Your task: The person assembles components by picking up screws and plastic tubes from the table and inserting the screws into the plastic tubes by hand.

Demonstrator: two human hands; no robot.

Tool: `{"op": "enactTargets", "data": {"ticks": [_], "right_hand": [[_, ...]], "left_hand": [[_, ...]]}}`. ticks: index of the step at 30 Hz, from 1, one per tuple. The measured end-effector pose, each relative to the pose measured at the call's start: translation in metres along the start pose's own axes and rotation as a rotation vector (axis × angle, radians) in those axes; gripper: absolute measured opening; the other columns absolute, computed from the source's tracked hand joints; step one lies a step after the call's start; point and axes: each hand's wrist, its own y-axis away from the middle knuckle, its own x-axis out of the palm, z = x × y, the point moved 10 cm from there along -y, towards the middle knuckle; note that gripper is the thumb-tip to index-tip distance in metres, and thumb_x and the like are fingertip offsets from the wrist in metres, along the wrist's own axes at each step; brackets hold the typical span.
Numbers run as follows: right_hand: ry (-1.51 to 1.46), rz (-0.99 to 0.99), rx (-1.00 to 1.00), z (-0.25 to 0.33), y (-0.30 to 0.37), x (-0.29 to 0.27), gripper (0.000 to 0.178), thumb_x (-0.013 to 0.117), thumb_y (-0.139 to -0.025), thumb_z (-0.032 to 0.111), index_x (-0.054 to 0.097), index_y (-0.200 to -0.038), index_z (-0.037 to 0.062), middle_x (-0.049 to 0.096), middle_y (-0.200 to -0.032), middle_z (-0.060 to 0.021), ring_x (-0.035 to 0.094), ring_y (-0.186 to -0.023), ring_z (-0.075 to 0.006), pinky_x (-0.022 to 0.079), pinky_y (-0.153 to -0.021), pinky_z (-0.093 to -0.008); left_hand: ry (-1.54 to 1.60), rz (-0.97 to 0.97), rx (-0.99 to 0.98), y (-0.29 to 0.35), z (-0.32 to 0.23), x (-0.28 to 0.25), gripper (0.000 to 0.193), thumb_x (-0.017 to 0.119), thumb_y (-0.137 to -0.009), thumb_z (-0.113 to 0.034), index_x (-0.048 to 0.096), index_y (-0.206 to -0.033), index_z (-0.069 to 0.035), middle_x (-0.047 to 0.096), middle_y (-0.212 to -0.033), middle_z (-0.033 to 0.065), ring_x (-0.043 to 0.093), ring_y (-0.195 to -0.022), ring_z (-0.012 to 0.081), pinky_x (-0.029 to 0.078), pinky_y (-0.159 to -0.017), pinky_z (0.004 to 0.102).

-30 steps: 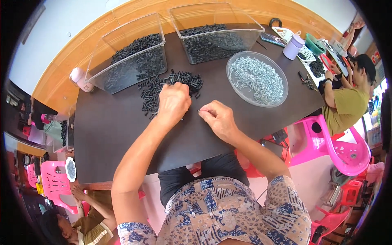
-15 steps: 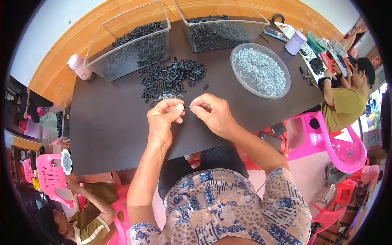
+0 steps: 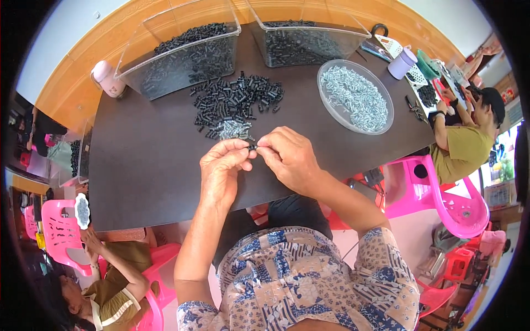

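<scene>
My left hand (image 3: 222, 165) pinches a small black plastic piece (image 3: 252, 147) between thumb and fingers, above the near middle of the table. My right hand (image 3: 289, 157) meets it from the right, thumb and forefinger pressed together at the end of the piece; a small silvery screw seems to be in them, mostly hidden by the fingertips. Just beyond my hands lies a pile of black plastic pieces (image 3: 237, 99), with a small heap of silvery screws (image 3: 234, 129) at its near edge. To the right, a round clear tray (image 3: 327, 106) holds many more silvery screws.
Two clear bins (image 3: 190, 69) (image 3: 309, 47) of black pieces stand along the far edge. A pink bottle (image 3: 107, 80) is at the far left, a lilac cup (image 3: 402, 63) and pliers (image 3: 414, 108) at the right. One person (image 3: 464, 143) works at right; another (image 3: 118, 276) sits at left.
My right fingertips have closed the small gap and now touch the black piece held in my left hand. The view has shifted slightly, uncovering more of the silvery heap.
</scene>
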Motion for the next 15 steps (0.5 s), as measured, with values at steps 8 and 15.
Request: {"op": "enactTargets", "data": {"ticks": [8, 15], "right_hand": [[0.08, 0.103, -0.084, 0.013, 0.0, 0.007, 0.014, 0.062, -0.072, -0.004, 0.059, -0.084, 0.0003, 0.057, -0.079, -0.0106, 0.056, -0.071, -0.028, 0.046, -0.059, -0.0357], [0.114, 0.099, -0.148, 0.022, 0.004, 0.009, 0.024, 0.061, -0.067, -0.005, 0.058, -0.09, -0.0025, 0.057, -0.081, -0.0122, 0.054, -0.069, -0.0284, 0.045, -0.06, -0.0355]], "left_hand": [[-0.072, -0.036, 0.078, 0.008, -0.005, 0.002, 0.011, 0.062, -0.076, 0.007, 0.062, -0.087, 0.005, 0.065, -0.078, 0.0121, 0.064, -0.068, 0.0168, 0.051, -0.056, 0.0224], [-0.073, -0.025, 0.091, 0.016, -0.001, 0.007, 0.011, 0.063, -0.078, 0.005, 0.063, -0.089, 0.006, 0.065, -0.079, 0.0136, 0.062, -0.063, 0.0157, 0.051, -0.054, 0.0238]]}}
